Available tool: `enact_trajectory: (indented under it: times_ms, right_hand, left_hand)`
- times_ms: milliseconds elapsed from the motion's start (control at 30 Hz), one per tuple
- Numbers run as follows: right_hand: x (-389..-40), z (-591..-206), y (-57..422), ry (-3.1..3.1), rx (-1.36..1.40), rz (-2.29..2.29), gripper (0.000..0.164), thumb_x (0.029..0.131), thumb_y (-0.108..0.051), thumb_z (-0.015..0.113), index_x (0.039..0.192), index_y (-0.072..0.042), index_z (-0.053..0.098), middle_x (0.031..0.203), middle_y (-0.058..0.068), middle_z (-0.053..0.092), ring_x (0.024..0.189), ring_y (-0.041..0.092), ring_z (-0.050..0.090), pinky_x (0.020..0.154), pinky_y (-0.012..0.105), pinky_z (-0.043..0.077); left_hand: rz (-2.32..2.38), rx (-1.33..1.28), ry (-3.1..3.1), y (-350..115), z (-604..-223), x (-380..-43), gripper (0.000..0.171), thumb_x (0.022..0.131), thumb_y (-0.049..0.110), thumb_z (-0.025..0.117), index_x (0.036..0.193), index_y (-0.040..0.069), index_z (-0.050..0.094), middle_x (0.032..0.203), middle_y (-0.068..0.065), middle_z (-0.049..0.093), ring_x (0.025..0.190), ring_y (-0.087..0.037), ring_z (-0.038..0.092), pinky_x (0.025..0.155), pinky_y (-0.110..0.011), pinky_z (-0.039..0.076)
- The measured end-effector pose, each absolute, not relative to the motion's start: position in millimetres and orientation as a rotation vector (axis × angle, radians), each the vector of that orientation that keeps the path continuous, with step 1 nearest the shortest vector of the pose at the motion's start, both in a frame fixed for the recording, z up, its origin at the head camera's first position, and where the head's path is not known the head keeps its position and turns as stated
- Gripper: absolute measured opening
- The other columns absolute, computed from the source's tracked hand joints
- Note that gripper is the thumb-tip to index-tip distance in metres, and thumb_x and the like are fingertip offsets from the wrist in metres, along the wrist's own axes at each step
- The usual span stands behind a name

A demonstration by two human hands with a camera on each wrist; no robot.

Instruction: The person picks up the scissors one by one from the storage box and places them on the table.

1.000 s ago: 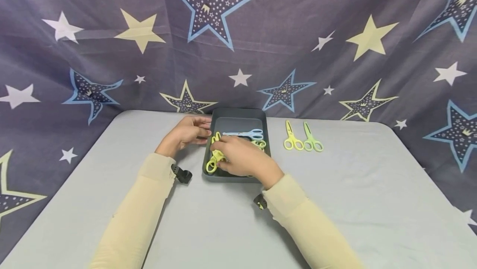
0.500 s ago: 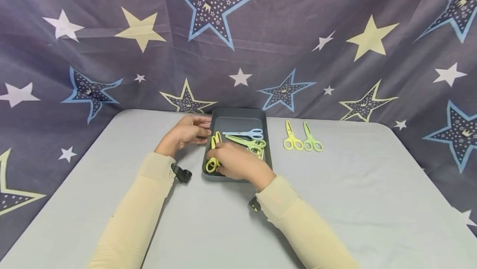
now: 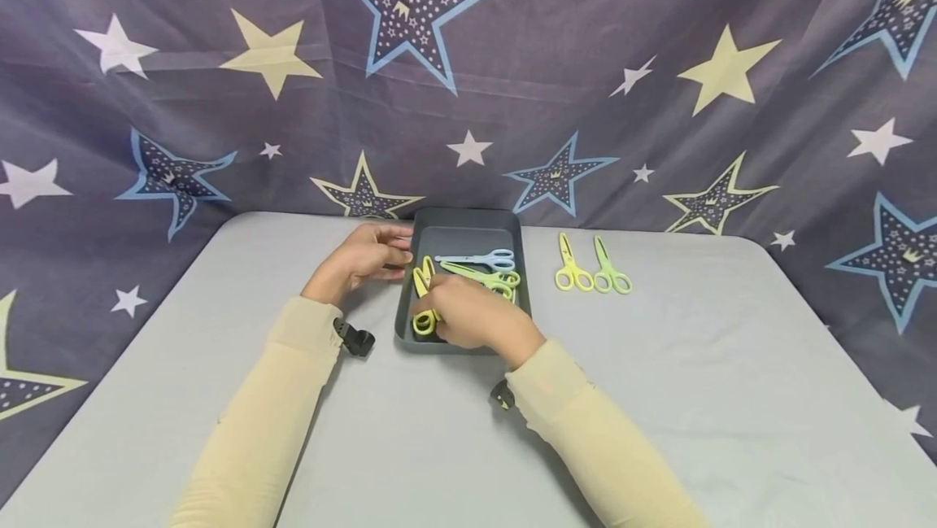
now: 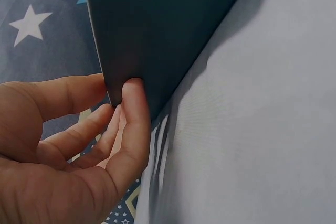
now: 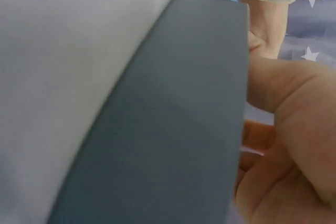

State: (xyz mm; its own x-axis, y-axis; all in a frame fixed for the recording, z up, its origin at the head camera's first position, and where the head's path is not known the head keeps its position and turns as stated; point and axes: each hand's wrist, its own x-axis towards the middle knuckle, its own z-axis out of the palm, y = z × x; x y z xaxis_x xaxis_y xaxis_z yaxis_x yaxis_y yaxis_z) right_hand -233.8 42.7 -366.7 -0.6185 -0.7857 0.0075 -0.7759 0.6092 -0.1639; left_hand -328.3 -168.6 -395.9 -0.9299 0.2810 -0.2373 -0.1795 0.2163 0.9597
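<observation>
In the head view a dark grey tray [image 3: 468, 219] stands on the table. My left hand [image 3: 369, 255] is at its left side, with fingertips touching the outer wall; the left wrist view shows these fingers [image 4: 135, 114] loosely bent at the tray's corner. My right hand [image 3: 472, 312] reaches into the tray and grips yellow scissors [image 3: 424, 321] near the handles, the blades pointing away. Its fingertips are partly hidden. To the right in the tray lie blue scissors [image 3: 501, 259] and green scissors [image 3: 505, 277]. In the right wrist view the tray wall hides part of my right hand [image 5: 299, 140].
Right of the tray, yellow scissors [image 3: 574, 276] and green scissors [image 3: 612, 280] lie side by side on the grey tablecloth [image 3: 703, 365]. A star-patterned cloth [image 3: 556, 121] hangs right behind the table and tray.
My right hand has drawn back a little from over the green scissors, showing more of them. The yellow scissors' handles have shifted slightly right. The left hand holds its place.
</observation>
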Motion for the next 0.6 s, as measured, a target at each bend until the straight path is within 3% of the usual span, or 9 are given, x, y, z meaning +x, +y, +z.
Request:
enact_trajectory:
  times_ms: [233, 433, 600]
  right_hand:
    - [-232.0, -364.3, 46.2, 2.867, -1.147, -0.181, 0.039, 0.086, 0.005, 0.069, 0.118, -0.015, 0.077, 0.117, 0.004, 0.071, 0.108, 0.020, 0.067, 0.098, 0.032, 0.054]
    - [-230.0, -364.8, 43.2, 2.911, -0.988, -0.019, 0.035, 0.090, 0.000, 0.068, 0.122, -0.015, 0.072, 0.114, 0.007, 0.067, 0.100, 0.023, 0.063, 0.084, 0.038, 0.057]
    - [-228.9, -365.7, 40.2, 2.899, -1.077, 0.016, 0.048, 0.086, 0.000, 0.073, 0.129, -0.020, 0.071, 0.120, 0.006, 0.064, 0.103, 0.026, 0.060, 0.091, 0.038, 0.054]
  left_hand:
    - [1.775, 0.083, 2.119, -167.6, -396.2, -328.4, 0.062, 0.095, -0.011, 0.060, 0.153, -0.003, 0.040, 0.146, -0.027, 0.046, 0.107, -0.024, 0.060, 0.089, -0.035, 0.061]
    - [1.773, 0.075, 2.122, -167.2, -395.5, -328.6, 0.062, 0.095, -0.011, 0.060, 0.153, -0.002, 0.041, 0.146, -0.027, 0.046, 0.108, -0.025, 0.060, 0.088, -0.035, 0.061]
    - [1.773, 0.082, 2.120, -168.1, -395.8, -329.1, 0.062, 0.095, -0.011, 0.060, 0.154, -0.002, 0.040, 0.146, -0.027, 0.047, 0.107, -0.024, 0.061, 0.089, -0.036, 0.061]
